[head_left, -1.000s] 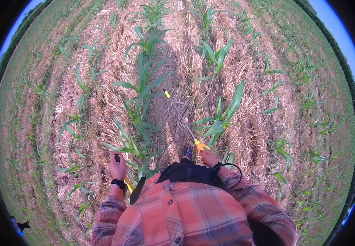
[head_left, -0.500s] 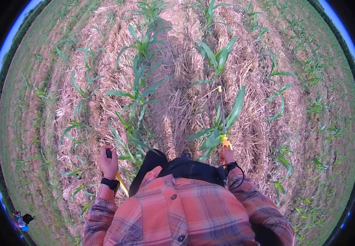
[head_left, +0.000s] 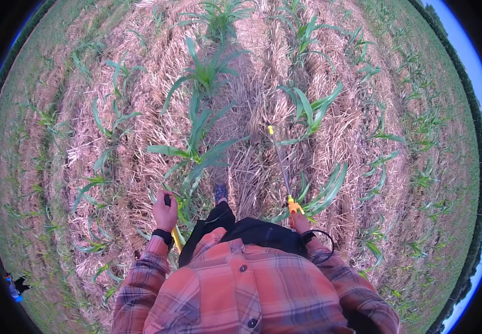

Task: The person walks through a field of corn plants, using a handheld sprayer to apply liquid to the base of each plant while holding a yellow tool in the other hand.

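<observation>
My right hand [head_left: 300, 222] is closed around the yellow-orange handle of a spray wand [head_left: 281, 162]. The wand's thin dark tube slants forward and left, ending in a yellow nozzle [head_left: 270, 129] over straw between two rows of young corn. A black hose [head_left: 330, 245] loops by the right wrist. My left hand [head_left: 166, 216] is wrapped around the black grip [head_left: 167, 199] of a yellow pump lever [head_left: 177, 239], which runs back beside my hip. Near the left hand stands a corn plant [head_left: 196, 153]; another corn plant [head_left: 312, 108] grows right of the nozzle.
Dry straw [head_left: 241, 183] covers the ground between the corn rows. My shoe [head_left: 221, 192] is planted beside the left row. More corn plants [head_left: 219, 22] continue ahead. At the far lower left edge a small person [head_left: 15, 288] is visible.
The wand has swung left, its nozzle passing from the right corn row to the straw between rows. My left hand has shifted right and slightly forward in view. A shoe has come into view ahead.
</observation>
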Action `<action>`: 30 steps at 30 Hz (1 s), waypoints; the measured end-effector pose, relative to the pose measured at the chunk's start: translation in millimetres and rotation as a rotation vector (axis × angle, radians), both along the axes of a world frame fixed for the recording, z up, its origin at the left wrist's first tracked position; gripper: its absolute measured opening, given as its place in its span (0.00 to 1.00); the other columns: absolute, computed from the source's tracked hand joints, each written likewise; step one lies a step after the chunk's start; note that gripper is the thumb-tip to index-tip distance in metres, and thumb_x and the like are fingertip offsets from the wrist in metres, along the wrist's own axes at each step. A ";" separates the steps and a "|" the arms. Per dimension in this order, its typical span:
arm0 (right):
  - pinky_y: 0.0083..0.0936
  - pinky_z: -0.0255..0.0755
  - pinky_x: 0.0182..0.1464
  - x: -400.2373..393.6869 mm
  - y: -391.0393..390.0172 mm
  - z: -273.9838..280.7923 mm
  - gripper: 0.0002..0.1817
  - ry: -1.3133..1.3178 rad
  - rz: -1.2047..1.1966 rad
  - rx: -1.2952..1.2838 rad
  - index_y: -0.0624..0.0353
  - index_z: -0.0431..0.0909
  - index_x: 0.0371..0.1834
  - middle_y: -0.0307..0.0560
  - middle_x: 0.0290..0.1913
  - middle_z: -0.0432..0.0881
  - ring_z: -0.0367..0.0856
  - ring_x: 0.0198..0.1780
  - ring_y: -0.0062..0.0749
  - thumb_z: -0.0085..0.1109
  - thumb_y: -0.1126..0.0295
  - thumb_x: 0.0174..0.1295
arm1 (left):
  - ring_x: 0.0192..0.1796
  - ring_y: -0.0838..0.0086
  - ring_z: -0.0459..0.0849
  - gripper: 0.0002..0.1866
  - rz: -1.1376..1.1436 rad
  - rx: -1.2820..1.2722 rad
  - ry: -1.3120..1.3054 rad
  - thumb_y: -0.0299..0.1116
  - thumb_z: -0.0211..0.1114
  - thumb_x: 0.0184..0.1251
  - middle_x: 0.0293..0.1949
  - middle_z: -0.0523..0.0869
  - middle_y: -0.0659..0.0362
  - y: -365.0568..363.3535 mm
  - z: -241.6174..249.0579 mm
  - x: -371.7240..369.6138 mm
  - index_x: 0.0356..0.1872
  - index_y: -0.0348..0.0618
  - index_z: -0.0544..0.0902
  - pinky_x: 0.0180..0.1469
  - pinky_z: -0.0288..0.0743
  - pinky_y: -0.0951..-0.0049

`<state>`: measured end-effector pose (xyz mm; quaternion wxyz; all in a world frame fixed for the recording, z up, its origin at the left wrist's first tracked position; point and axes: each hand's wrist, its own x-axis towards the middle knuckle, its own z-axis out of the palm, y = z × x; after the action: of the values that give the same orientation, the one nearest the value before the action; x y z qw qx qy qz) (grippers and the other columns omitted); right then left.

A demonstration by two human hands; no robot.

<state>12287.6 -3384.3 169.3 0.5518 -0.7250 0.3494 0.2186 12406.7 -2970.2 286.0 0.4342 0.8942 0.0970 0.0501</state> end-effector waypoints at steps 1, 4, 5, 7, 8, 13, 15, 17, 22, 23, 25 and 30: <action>0.17 0.60 0.15 13.7 4.2 -3.8 0.20 -0.096 0.174 -0.060 0.60 0.71 0.23 0.37 0.12 0.68 0.65 0.11 0.20 0.41 0.53 0.56 | 0.19 0.72 0.71 0.06 0.004 -0.015 0.005 0.28 0.55 0.49 0.17 0.71 0.57 7.8 -3.0 11.7 0.29 0.42 0.69 0.23 0.64 0.74; 0.19 0.57 0.11 60.3 35.3 14.9 0.16 0.016 0.054 0.056 0.58 0.70 0.22 0.37 0.11 0.66 0.65 0.11 0.21 0.44 0.55 0.54 | 0.19 0.72 0.71 0.06 0.013 0.037 0.054 0.28 0.55 0.49 0.17 0.71 0.57 20.9 -6.6 42.2 0.29 0.42 0.69 0.23 0.64 0.74; 0.19 0.57 0.11 76.4 44.9 20.2 0.16 0.014 0.054 0.052 0.58 0.70 0.22 0.37 0.11 0.66 0.65 0.11 0.21 0.44 0.55 0.54 | 0.19 0.72 0.71 0.06 0.014 0.107 0.096 0.28 0.55 0.49 0.17 0.71 0.57 23.0 -7.8 52.1 0.28 0.43 0.69 0.23 0.64 0.74; 0.18 0.59 0.12 104.9 61.9 28.2 0.17 0.008 0.285 -0.090 0.58 0.70 0.19 0.37 0.11 0.67 0.66 0.12 0.21 0.43 0.56 0.54 | 0.19 0.75 0.70 0.06 -0.008 0.040 0.050 0.28 0.55 0.49 0.16 0.70 0.58 27.7 -10.8 69.2 0.28 0.42 0.69 0.22 0.63 0.75; 0.18 0.61 0.15 114.3 68.3 22.4 0.17 0.059 0.275 -0.019 0.58 0.70 0.21 0.37 0.12 0.69 0.68 0.14 0.21 0.43 0.55 0.53 | 0.19 0.76 0.68 0.06 -0.007 -0.008 0.063 0.27 0.56 0.48 0.16 0.69 0.59 29.4 -10.8 74.6 0.28 0.42 0.69 0.22 0.62 0.76; 0.14 0.59 0.17 163.3 90.1 61.4 0.18 0.126 0.398 0.126 0.57 0.71 0.27 0.35 0.15 0.69 0.65 0.15 0.16 0.45 0.52 0.54 | 0.21 0.84 0.63 0.05 0.064 -0.187 0.030 0.23 0.55 0.49 0.19 0.68 0.66 41.9 65.2 86.5 0.27 0.41 0.68 0.23 0.60 0.82; 0.14 0.59 0.17 170.9 88.7 60.2 0.18 0.075 0.478 0.166 0.57 0.71 0.27 0.35 0.15 0.69 0.64 0.14 0.16 0.46 0.52 0.54 | 0.24 0.84 0.64 0.05 0.147 -0.243 0.000 0.21 0.53 0.50 0.22 0.68 0.65 58.5 102.7 74.9 0.27 0.40 0.67 0.25 0.59 0.84; 0.14 0.58 0.17 186.0 84.6 58.5 0.18 0.067 0.510 0.179 0.57 0.71 0.27 0.35 0.15 0.69 0.64 0.14 0.16 0.46 0.52 0.54 | 0.24 0.83 0.65 0.05 0.190 -0.278 0.005 0.21 0.53 0.50 0.22 0.69 0.64 62.7 126.6 74.9 0.27 0.41 0.67 0.27 0.61 0.83; 0.15 0.57 0.15 222.1 61.0 40.6 0.15 0.069 0.478 0.148 0.57 0.71 0.25 0.36 0.14 0.68 0.64 0.13 0.17 0.45 0.57 0.54 | 0.21 0.82 0.65 0.04 0.150 -0.095 -0.008 0.24 0.53 0.51 0.18 0.68 0.64 29.3 61.2 133.8 0.27 0.40 0.68 0.23 0.61 0.81; 0.15 0.57 0.15 228.2 53.3 41.7 0.15 0.065 0.472 0.152 0.57 0.71 0.25 0.36 0.14 0.68 0.64 0.13 0.17 0.45 0.57 0.54 | 0.19 0.81 0.64 0.04 0.124 -0.016 0.006 0.24 0.54 0.50 0.16 0.67 0.63 17.8 50.7 148.3 0.27 0.40 0.69 0.22 0.60 0.80; 0.15 0.57 0.14 246.4 35.5 44.4 0.14 0.103 0.322 0.130 0.58 0.70 0.24 0.36 0.14 0.67 0.63 0.12 0.17 0.45 0.59 0.55 | 0.18 0.81 0.65 0.05 0.075 0.013 -0.050 0.25 0.55 0.48 0.15 0.68 0.62 -3.5 37.4 173.8 0.26 0.41 0.69 0.21 0.60 0.79; 0.15 0.55 0.11 272.1 -14.5 61.0 0.14 0.071 -0.004 0.169 0.58 0.68 0.25 0.37 0.14 0.66 0.61 0.11 0.18 0.45 0.58 0.55 | 0.19 0.74 0.69 0.05 0.057 0.052 0.043 0.26 0.55 0.48 0.16 0.70 0.58 -39.9 36.4 219.4 0.28 0.42 0.69 0.23 0.63 0.75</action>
<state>12559.8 -3398.8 230.3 0.5986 -0.6671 0.3505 0.2719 12626.1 -3010.1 322.4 0.4072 0.9028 0.1307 0.0457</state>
